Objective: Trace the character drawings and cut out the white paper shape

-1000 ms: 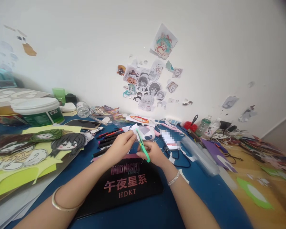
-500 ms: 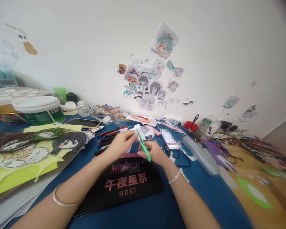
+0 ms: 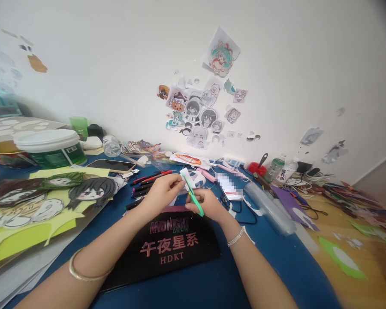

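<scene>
So, at your far left a lidded tub (image 3: 51,156) stands behind yellow paper (image 3: 64,224), on which cartoon cutouts (image 3: 91,189) lie. A dark-screened phone (image 3: 111,165) rests beyond them, then several markers (image 3: 144,189) lie just beside your left hand (image 3: 162,189). Its thumb and fingers are pinching a small piece of white paper (image 3: 182,171), held up above the black case (image 3: 164,270) on the blue surface (image 3: 209,283). At that paper are the blades of the green scissors (image 3: 197,204), their handle gripped in your curled right hand (image 3: 209,207). Farther right come a clear plastic roll (image 3: 270,210), purple paper (image 3: 289,204) and a bright green sheet (image 3: 355,270).
</scene>
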`<state>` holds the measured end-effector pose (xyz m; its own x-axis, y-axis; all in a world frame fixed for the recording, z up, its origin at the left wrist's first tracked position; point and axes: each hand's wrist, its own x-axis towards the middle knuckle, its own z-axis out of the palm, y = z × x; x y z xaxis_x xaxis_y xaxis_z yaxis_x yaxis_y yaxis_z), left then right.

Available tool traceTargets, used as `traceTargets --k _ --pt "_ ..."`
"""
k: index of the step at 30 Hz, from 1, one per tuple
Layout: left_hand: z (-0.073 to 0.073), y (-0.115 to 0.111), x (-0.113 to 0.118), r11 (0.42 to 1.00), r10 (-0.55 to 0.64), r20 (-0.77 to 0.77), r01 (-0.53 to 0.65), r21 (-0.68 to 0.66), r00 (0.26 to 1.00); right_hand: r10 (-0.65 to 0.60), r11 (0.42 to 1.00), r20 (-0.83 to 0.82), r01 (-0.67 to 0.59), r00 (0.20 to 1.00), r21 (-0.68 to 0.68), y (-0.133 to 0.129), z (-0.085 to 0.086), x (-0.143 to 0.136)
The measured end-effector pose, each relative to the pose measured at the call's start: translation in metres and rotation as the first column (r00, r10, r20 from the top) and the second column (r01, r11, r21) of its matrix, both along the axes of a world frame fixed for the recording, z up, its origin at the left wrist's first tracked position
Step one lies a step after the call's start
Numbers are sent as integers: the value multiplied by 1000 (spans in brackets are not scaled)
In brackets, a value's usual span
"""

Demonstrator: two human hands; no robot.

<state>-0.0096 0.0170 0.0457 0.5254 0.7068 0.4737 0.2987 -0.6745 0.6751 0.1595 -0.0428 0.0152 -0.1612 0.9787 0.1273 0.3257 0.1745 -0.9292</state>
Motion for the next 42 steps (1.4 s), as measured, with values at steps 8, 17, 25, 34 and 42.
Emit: traceTargets --k 8,17,25,34,42 --pt "-1 0 1 997 11 -43 -14 -74 999 5 1000 91 -7 996 20 1 2 2" --pt "1 -4 1 995 17 -57 -23 -97 998 -3 999 70 5 998 -33 1 4 -1" --pt "-2 -4 4 988 4 2 -3 -155 1000 -9 1000 42 10 999 -25 2 3 0" --pt "3 -4 2 988 16 9 -14 -152 1000 13 998 5 -13 1000 -64 -2 10 -2" --pt "1 -6 4 980 31 39 -23 -198 999 34 998 54 -32 998 -46 -1 7 2"
